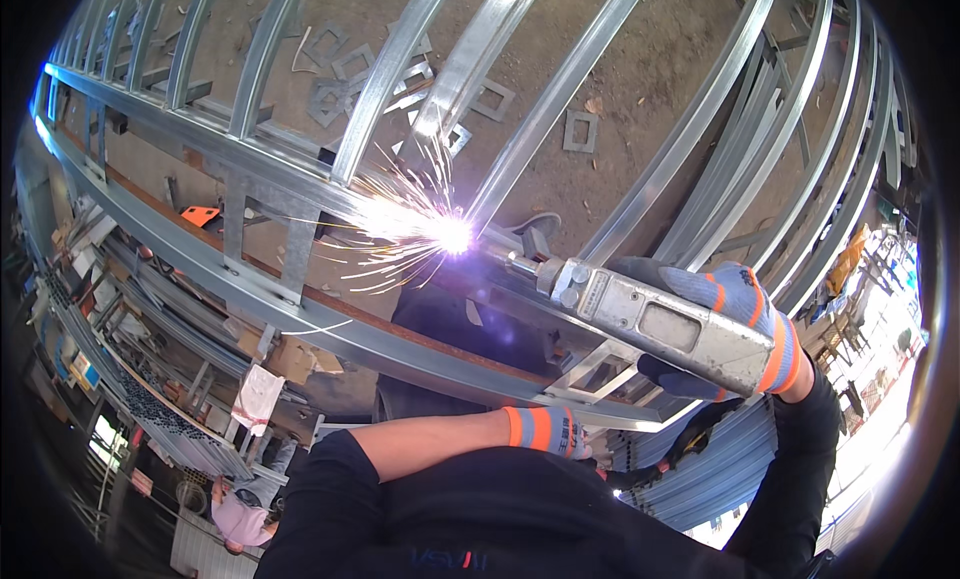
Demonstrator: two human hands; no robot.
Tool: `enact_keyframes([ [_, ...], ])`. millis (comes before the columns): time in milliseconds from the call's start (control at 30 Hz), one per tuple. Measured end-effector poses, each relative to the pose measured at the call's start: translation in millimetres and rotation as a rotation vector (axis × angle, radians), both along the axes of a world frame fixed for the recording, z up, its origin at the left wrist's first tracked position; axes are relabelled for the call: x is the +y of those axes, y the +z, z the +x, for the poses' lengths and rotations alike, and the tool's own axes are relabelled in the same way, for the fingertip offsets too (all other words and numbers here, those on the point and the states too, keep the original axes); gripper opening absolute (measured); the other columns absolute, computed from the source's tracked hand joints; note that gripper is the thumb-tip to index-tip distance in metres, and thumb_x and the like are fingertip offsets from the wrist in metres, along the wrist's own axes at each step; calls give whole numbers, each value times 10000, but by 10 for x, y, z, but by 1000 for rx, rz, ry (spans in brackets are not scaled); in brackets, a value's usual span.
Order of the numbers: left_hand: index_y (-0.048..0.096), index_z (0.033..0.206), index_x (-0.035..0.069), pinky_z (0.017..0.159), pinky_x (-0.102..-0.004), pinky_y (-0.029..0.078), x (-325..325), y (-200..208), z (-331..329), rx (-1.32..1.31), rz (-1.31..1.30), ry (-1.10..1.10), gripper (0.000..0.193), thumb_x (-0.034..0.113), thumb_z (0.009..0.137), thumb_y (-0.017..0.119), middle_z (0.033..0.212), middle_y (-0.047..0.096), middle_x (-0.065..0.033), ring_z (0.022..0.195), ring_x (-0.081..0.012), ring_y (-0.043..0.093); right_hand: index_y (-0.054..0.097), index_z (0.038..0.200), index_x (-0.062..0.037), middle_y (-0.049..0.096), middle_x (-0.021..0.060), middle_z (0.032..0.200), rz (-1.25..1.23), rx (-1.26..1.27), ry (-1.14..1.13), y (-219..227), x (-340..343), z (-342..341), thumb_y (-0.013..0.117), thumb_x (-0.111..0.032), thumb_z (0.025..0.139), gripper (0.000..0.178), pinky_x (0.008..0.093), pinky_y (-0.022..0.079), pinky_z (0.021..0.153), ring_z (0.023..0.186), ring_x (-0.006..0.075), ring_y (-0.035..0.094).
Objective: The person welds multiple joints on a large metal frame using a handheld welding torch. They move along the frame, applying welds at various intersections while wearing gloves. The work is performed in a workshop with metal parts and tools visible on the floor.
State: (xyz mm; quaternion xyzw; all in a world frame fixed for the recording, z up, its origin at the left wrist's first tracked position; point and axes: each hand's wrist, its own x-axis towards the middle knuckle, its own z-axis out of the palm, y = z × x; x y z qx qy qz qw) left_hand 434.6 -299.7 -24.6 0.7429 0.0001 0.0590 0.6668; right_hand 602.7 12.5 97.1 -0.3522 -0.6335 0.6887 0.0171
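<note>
My right hand (745,309), in a grey glove with orange bands, is wrapped round a silver handheld welding gun (640,314). The gun's nozzle points left at a galvanized metal frame. A bright purple-white glare (457,237) burns where a square upright (545,124) meets the long rail (290,174), and sparks fan out leftward. The glare hides the joint itself. My left hand (550,431), gloved alike, lies low in front of my body, beside the frame's lower rail (400,364). Its fingers are mostly hidden, so its grip does not show.
Several parallel uprights run away from the rail. Square metal plates with cut-out centres (580,131) lie on the ground beyond. Stacked metal tubes (180,424) fill the left side. At lower left is another person (240,519). A dark cable (690,439) hangs near my right arm.
</note>
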Motion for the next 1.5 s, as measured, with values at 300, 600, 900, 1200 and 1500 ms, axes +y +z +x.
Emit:
enact_keyframes([
  [300, 555, 875, 94, 586, -441, 535, 76, 7, -32, -78, 66, 60, 148, 210, 967, 564, 692, 540, -97, 626, -302, 644, 546, 1445, 6, 753, 136, 975, -24, -30, -48, -2, -61, 30, 836, -139, 793, 729, 349, 564, 743, 830, 297, 760],
  [600, 668, 830, -16, 715, -441, 485, -237, -96, 17, 228, -778, -13, 432, 368, 1018, 607, 754, 669, -161, 672, -326, 575, 562, 1434, -5, 746, 116, 946, -100, -97, 12, 82, 34, -67, 832, -120, 771, 725, 354, 564, 739, 815, 286, 748],
  [900, 654, 804, -25, 703, -432, 484, -471, -187, 59, 247, -892, 68, 463, 404, 974, 688, 707, 650, -164, 635, -293, 541, 580, 1424, -8, 750, 117, 957, -46, -102, 11, 65, 7, -10, 840, -131, 754, 729, 356, 571, 748, 820, 283, 748],
  [1200, 618, 778, 12, 661, -443, 464, -568, -223, 57, 169, -816, 111, 435, 394, 975, 687, 676, 604, -168, 620, -319, 461, 582, 1421, -11, 758, 115, 991, -36, -81, -12, 55, -33, 42, 821, -104, 763, 706, 349, 574, 755, 838, 275, 753],
  [1500, 601, 835, 27, 636, -449, 465, -546, -217, 59, 113, -636, 69, 363, 348, 1002, 631, 697, 575, -170, 619, -340, 488, 595, 1411, -12, 761, 114, 1002, -5, -99, -19, 79, -82, 115, 829, -121, 779, 684, 353, 574, 757, 844, 279, 755],
])
